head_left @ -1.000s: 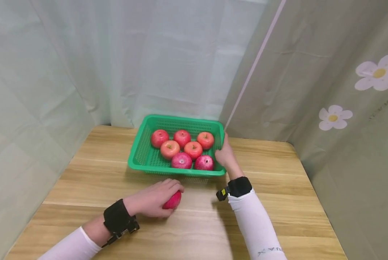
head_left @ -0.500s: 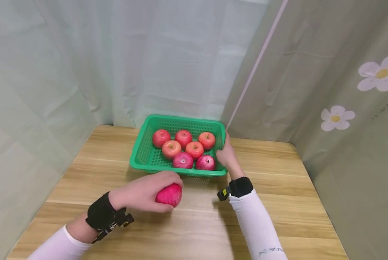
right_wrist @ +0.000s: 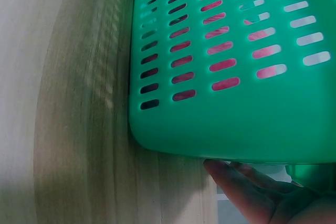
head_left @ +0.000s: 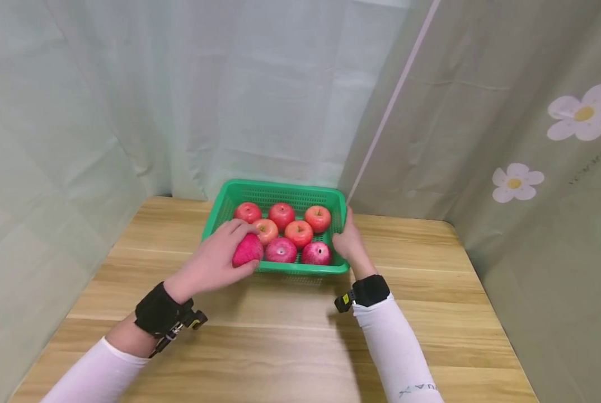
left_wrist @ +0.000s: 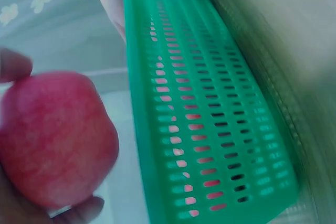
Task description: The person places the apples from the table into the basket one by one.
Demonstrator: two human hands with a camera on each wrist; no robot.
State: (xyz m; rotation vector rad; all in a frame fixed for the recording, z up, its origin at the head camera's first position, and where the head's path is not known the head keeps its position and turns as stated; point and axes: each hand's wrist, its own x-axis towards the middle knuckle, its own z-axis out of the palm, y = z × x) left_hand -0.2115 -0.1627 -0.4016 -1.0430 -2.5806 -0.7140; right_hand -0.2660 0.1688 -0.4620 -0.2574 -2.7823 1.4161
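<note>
A red apple is in my left hand, thumb and fingers spread round it, over the front left part of a green plastic basket. In the left wrist view the held apple shows above and beside the basket's rim. Several red and orange-red apples sit in the basket in loose rows. My right hand grips the basket's right side, thumb inside the rim and fingers outside. Through the slots in the right wrist view, red fruit shows behind the basket wall.
The basket stands on a wooden table, close to its back edge. Behind and on both sides hang pale curtains, with white flowers printed on the right one. A black camera strap circles the left wrist.
My left hand has lifted the apple off the table and carried it up and forward to the basket's front left. The right hand has kept its grip on the basket's side.
</note>
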